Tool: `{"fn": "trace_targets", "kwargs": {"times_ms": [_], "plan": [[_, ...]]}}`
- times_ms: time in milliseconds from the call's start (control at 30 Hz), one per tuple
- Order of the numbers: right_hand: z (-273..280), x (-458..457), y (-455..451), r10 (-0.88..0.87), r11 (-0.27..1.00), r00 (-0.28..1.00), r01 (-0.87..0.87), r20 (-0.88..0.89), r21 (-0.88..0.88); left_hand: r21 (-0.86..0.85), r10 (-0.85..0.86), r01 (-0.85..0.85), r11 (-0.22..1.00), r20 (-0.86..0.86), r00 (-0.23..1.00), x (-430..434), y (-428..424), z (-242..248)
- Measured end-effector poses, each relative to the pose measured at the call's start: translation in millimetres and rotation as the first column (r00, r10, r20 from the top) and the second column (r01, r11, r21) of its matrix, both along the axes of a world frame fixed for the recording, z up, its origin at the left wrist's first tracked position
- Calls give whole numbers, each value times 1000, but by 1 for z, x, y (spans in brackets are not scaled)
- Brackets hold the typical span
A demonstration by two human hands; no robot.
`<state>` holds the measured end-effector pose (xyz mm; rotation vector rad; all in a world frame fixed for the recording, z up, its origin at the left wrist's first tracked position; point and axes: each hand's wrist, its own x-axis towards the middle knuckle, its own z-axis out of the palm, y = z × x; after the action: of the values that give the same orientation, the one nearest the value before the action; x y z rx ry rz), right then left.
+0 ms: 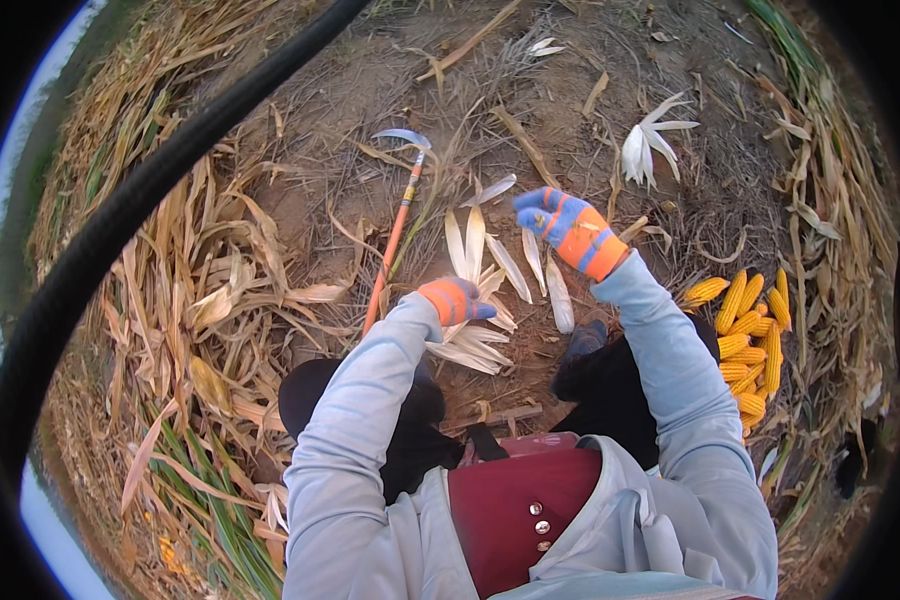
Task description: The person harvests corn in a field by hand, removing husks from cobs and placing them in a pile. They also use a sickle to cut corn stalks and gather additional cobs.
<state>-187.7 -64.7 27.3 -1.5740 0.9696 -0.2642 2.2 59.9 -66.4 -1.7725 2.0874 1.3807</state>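
My left hand, in an orange and blue glove, is over a cluster of pale corn husks on the ground before me; whether it grips them I cannot tell. Farther forward and to the right, my right hand is raised in a matching glove, its fingers curled; its palm side is partly hidden, and no held object shows. Below and beside it lie loose husk leaves. A sickle with an orange handle and curved blade lies left of the husks, its blade pointing away from me.
Husked yellow corn cobs are heaped at my right. Dry corn stalks and leaves pile up on the left, with more stalks along the right. An opened white husk lies ahead to the right. A dark curved strap or cable crosses the upper left.
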Motion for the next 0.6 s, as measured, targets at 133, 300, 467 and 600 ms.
{"fn": "trace_targets", "kwargs": {"times_ms": [133,300,467,600], "plan": [[11,-12,6,-111,957,921,-2,-373,-289,72,99,-143,987,425,900,45,2,-49],[8,-15,14,159,849,987,-148,-22,-507,-439,673,-516,736,393,626,134,10,-92],[-3,-13,27,144,908,977,-194,-157,-372,-221,667,-635,740,362,652,182,4,-131],[-10,-9,31,187,949,966,-224,-176,-220,-81,258,-255,964,528,809,188,-2,-161]]}}
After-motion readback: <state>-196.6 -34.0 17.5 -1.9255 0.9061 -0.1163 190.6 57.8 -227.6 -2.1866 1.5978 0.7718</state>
